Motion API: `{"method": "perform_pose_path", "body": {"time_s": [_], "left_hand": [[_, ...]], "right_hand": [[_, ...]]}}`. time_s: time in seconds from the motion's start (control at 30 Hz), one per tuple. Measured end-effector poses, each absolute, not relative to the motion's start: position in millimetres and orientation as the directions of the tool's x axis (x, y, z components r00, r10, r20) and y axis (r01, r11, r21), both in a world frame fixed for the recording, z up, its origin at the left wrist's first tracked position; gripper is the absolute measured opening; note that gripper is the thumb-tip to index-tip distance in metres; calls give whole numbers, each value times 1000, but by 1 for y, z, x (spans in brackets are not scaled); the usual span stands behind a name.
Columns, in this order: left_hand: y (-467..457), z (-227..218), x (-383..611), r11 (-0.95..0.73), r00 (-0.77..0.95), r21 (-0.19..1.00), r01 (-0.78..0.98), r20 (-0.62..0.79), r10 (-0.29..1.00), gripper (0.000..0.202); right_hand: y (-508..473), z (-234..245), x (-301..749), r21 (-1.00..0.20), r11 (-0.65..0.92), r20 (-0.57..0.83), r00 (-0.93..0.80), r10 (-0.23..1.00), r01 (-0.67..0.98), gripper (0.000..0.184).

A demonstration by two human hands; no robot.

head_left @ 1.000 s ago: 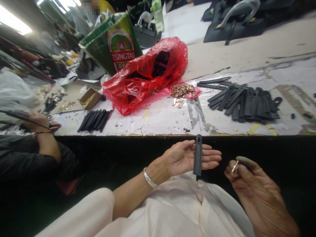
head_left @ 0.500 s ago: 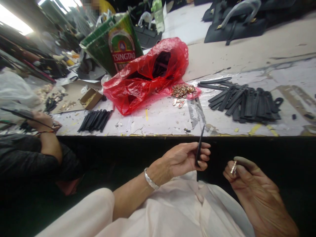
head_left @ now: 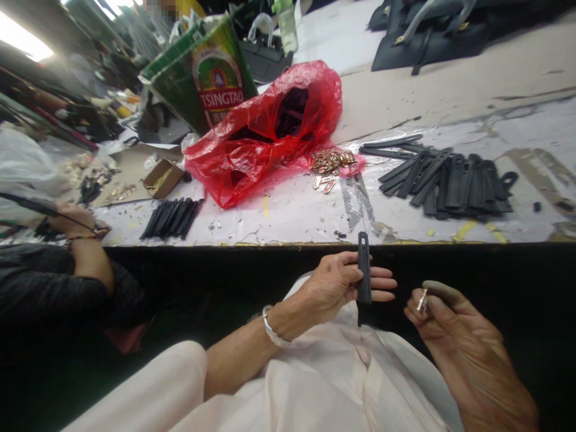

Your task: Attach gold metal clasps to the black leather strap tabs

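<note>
Held across the fingers of my left hand [head_left: 335, 279] is a black leather strap [head_left: 364, 276] with a slot near its upper end; the thumb presses on it, and the other fingers stretch out behind. To the right, my right hand [head_left: 463, 342] pinches a small gold metal fitting [head_left: 422, 299] between thumb and fingertips. The two hands are apart, over my lap below the table edge. On the table, a pile of similar black straps [head_left: 463, 186] lies at the right, and a heap of gold metal fittings [head_left: 330, 162] lies beside the red bag.
A red plastic bag [head_left: 265, 132] stands on the table [head_left: 270, 231] before a green Tsingtao carton [head_left: 198, 78]. Further left are a row of black straps [head_left: 171, 219] and a small cardboard box [head_left: 162, 179]. A co-worker's hand [head_left: 74, 221] is at far left. Black handbags [head_left: 427, 42] lie behind.
My left hand has turned the strap from edge-on to its flat face, and its fingers have straightened. My right hand keeps the gold fitting, shifted slightly left.
</note>
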State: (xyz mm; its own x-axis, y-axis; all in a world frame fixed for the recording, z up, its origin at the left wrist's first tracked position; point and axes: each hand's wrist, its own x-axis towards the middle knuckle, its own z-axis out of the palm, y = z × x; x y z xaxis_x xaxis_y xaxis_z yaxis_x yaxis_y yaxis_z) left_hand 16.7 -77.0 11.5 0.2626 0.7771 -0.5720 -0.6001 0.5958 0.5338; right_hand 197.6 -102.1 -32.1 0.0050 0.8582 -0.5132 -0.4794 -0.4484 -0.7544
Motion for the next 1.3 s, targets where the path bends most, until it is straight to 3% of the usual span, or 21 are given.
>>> {"method": "perform_pose_path", "body": {"time_s": [0.4, 0.57, 0.73, 0.83, 0.9, 0.97, 1.07, 1.3], "left_hand": [[-79, 15, 17, 584, 225, 530, -615, -592, 774, 30], [-79, 20, 19, 553, 213, 566, -611, -556, 804, 38], [-80, 24, 19, 512, 214, 593, -621, -501, 839, 39], [-80, 26, 18, 509, 225, 596, -621, -486, 844, 38], [-80, 26, 17, 505, 224, 601, -620, -481, 848, 38], [-79, 27, 17, 500, 216, 597, -627, -484, 848, 38], [-77, 28, 17, 514, 214, 568, -642, -511, 832, 38], [-73, 35, 16, 557, 247, 453, -696, -577, 779, 25]], "right_hand": [[-104, -34, 196, -792, -426, -466, -19, 885, -437, 34], [-111, -22, 182, -889, -392, -368, -140, 919, -237, 29], [-114, -17, 176, -986, -82, -110, -191, 975, 149, 27], [-114, -16, 176, -896, 237, 166, -211, 963, 375, 24], [-114, -14, 175, -760, 435, 369, -231, 900, 483, 24], [-113, -13, 173, -638, 559, 485, -287, 826, 530, 24], [-111, -12, 171, -569, 636, 520, -372, 769, 520, 24], [-113, -17, 173, -566, 650, 521, -390, 759, 507, 25]]}}
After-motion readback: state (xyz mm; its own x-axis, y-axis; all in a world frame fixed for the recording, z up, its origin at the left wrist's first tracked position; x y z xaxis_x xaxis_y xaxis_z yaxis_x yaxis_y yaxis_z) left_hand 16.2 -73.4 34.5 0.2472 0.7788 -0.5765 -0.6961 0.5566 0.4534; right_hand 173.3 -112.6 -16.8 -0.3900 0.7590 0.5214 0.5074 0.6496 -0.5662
